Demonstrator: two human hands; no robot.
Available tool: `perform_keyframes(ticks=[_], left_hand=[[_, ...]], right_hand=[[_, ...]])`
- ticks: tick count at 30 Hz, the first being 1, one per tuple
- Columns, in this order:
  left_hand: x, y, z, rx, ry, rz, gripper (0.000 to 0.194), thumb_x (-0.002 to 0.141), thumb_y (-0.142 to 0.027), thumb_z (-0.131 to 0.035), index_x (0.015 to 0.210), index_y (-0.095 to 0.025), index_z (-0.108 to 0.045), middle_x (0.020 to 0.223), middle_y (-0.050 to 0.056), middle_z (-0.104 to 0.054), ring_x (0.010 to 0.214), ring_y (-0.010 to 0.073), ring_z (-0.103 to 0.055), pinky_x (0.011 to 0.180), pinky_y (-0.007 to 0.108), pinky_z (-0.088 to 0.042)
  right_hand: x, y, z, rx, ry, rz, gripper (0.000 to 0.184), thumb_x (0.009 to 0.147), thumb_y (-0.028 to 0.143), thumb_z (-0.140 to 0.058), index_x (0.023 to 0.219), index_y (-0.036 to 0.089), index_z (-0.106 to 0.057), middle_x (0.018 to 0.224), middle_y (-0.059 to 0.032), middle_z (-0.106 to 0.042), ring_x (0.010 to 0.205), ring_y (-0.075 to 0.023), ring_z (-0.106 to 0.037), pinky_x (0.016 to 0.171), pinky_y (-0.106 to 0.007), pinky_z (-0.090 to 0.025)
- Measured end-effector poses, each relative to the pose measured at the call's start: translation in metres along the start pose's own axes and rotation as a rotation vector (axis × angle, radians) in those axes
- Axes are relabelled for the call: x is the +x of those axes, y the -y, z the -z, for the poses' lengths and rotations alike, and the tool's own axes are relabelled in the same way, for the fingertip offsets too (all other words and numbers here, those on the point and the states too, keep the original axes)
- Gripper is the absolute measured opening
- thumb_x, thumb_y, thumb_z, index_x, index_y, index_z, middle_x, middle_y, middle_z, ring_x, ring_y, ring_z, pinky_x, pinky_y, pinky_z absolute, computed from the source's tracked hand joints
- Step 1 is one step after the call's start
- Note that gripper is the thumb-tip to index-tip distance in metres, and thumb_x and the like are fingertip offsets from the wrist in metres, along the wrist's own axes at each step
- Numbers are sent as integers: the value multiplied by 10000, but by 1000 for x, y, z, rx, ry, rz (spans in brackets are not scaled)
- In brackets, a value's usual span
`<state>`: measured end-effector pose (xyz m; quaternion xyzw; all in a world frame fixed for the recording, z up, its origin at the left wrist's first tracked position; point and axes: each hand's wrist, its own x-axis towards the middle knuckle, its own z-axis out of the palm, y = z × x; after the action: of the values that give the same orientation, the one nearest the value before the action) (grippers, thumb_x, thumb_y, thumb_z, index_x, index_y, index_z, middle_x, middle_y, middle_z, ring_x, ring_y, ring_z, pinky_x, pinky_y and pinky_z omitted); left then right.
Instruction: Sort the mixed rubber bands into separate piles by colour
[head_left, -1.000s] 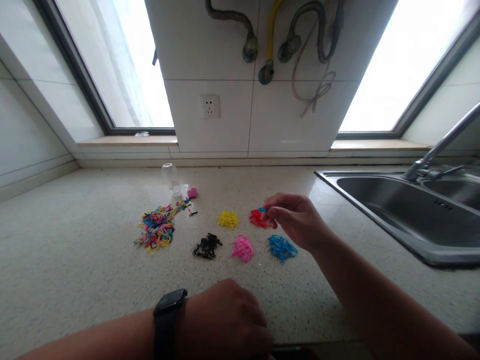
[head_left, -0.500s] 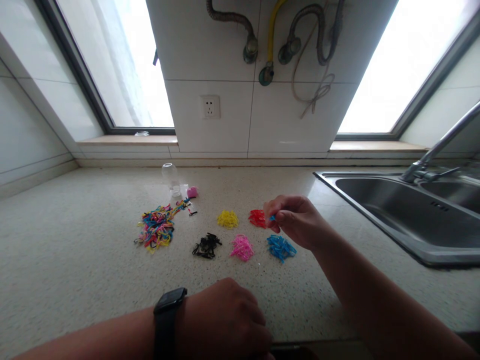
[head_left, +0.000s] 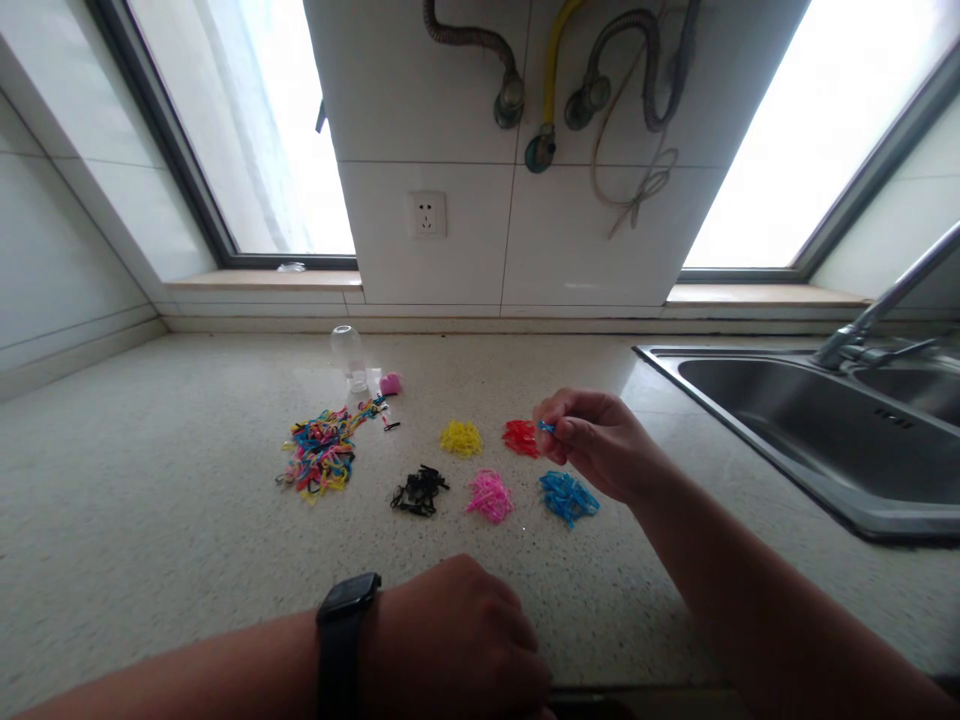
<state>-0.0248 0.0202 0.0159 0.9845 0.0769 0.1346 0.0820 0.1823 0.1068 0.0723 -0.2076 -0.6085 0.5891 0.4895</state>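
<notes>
My right hand [head_left: 589,435] is raised above the counter, its thumb and fingers pinched on a small blue rubber band [head_left: 547,427]. Just below it lies a pile of blue rubber bands [head_left: 568,497], and the red pile [head_left: 519,437] is partly covered by my fingertips. My left hand [head_left: 457,640], with a black watch on its wrist, is curled closed near the counter's front edge; nothing shows in it. Beyond it are a black pile [head_left: 421,491], a pink pile [head_left: 490,496] and a yellow pile [head_left: 460,438]. A larger mixed-colour heap [head_left: 321,455] lies farther left.
Behind the mixed heap stand a clear plastic bottle [head_left: 349,358] and a small pink object [head_left: 390,384]. A steel sink [head_left: 780,440] with a faucet [head_left: 844,340] is set into the counter at the right. The tiled wall carries a socket [head_left: 428,214] and hoses.
The whole view has shifted slightly, so things appear a little farther right. The blue band shows more clearly between my right fingers. My left hand keeps its place near the edge.
</notes>
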Motion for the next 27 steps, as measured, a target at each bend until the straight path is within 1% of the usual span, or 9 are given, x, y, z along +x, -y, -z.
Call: perform_keyframes(ticks=[8,12,14,16,20,22,24,27], left_hand=[[1,0,2,-1,14,2,343,952,-402,-558,685,-192,-512,622,-42,-586,568,117,-494,518,299,-335],[2,-1,3,-1,16,5,352,945,-405,-578,675,-188,-514,613,-35,-595,559,118,-501,517,295,-331],[1,0,3,0,15,5,350,942,-406,-584,676,-189,-516,613,-36,-598,559,119,-505,516,298,-333],[0,0,1,-1,13,4,341,941,-404,-582,683,-190,-518,623,-37,-604,564,121,-511,516,302,-334],[0,0,0,-6,9,-2,326,939,-392,-576,688,-190,-525,626,-29,-607,578,123,-531,512,305,-325],[0,0,1,-6,1,-10,325,928,-380,-592,673,-190,-523,614,-26,-601,573,122,-531,501,309,-321],[1,-1,1,-2,-4,-11,326,911,-374,-615,659,-191,-519,607,-28,-598,568,123,-529,491,314,-317],[1,-1,1,2,-2,-7,339,912,-380,-614,651,-190,-509,604,-30,-594,567,124,-523,488,317,-304]], right_hand=[[0,-2,0,-30,-42,6,246,742,419,-812,774,187,-735,654,1,-677,511,-71,-531,464,-190,-422],[2,-3,3,-101,-29,10,263,769,435,-785,792,177,-737,656,-9,-685,520,-79,-543,469,-199,-427],[4,-1,8,-174,-10,5,250,785,420,-772,798,173,-738,649,-8,-687,522,-79,-545,481,-202,-433],[6,2,16,-293,44,-53,233,788,400,-769,799,169,-741,658,-11,-697,536,-81,-556,497,-205,-437],[9,10,39,-603,237,-266,234,776,397,-767,790,164,-755,715,-28,-724,627,-112,-612,584,-235,-467],[9,11,50,-722,297,-352,248,782,414,-750,790,166,-761,707,-28,-719,643,-125,-618,611,-252,-468],[8,10,58,-799,344,-429,261,791,423,-733,792,164,-762,687,-27,-706,635,-131,-610,612,-260,-459],[6,5,67,-852,406,-521,257,787,415,-729,794,159,-755,677,-24,-692,631,-135,-603,617,-264,-455]])
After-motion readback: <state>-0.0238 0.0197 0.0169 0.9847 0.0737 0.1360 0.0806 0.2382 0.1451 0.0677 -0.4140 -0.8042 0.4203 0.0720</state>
